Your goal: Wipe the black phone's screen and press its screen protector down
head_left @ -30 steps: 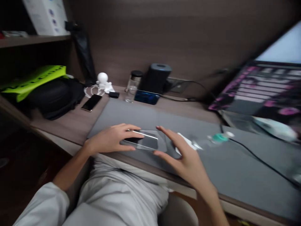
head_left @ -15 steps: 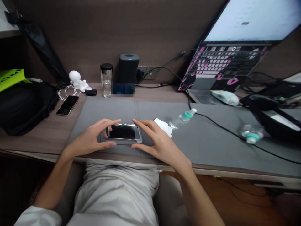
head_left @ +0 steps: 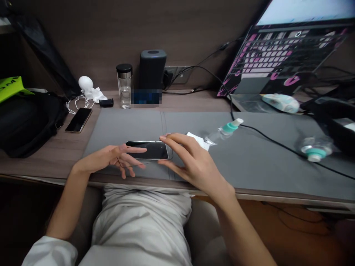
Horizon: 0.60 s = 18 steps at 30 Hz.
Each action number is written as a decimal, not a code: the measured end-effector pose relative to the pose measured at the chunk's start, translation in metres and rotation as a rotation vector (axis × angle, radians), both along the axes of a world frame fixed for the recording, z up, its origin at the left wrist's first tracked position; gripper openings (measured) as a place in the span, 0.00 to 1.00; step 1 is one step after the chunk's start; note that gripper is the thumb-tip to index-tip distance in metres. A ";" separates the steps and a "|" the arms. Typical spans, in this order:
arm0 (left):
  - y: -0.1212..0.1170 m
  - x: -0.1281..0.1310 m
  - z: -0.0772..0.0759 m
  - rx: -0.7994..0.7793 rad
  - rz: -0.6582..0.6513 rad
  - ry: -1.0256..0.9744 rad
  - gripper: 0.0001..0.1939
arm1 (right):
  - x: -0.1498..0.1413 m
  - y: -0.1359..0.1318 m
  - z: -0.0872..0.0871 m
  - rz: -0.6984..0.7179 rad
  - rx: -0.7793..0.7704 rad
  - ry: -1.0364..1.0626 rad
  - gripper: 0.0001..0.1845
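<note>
A phone with a black screen lies face up on the grey desk mat. Above it is a thin, clear screen protector, visible mostly by its dark outline. My right hand pinches its right end between thumb and fingertips. My left hand is open at the left end, fingers spread. One of its fingers reaches over the phone screen, the others hang lower near the protector's left edge. Whether the left fingers touch the protector, I cannot tell. A white wipe lies right behind my right hand.
A clear spray bottle lies beside the wipe; another bottle is farther right. A black cable crosses the mat. Behind stand a water bottle, a dark cylinder and a laptop. Another phone lies left.
My left hand has turned and spread its fingers, moving away from its earlier grip shape at the protector's left end. My right hand stays at the right end. The view has shifted slightly.
</note>
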<state>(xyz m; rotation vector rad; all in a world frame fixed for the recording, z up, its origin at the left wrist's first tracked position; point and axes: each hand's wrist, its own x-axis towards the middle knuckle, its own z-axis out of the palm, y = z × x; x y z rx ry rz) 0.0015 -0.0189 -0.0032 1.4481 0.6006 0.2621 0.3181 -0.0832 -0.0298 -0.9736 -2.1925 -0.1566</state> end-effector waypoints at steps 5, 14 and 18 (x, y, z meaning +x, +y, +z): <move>-0.001 -0.002 0.005 0.329 0.041 0.093 0.32 | 0.005 0.003 0.000 -0.020 -0.048 -0.040 0.50; 0.000 0.006 0.001 0.955 0.121 0.334 0.37 | 0.012 0.018 -0.018 0.014 -0.399 0.116 0.51; 0.008 0.009 -0.010 0.937 0.089 0.306 0.40 | 0.010 0.024 -0.026 0.012 -0.409 0.120 0.42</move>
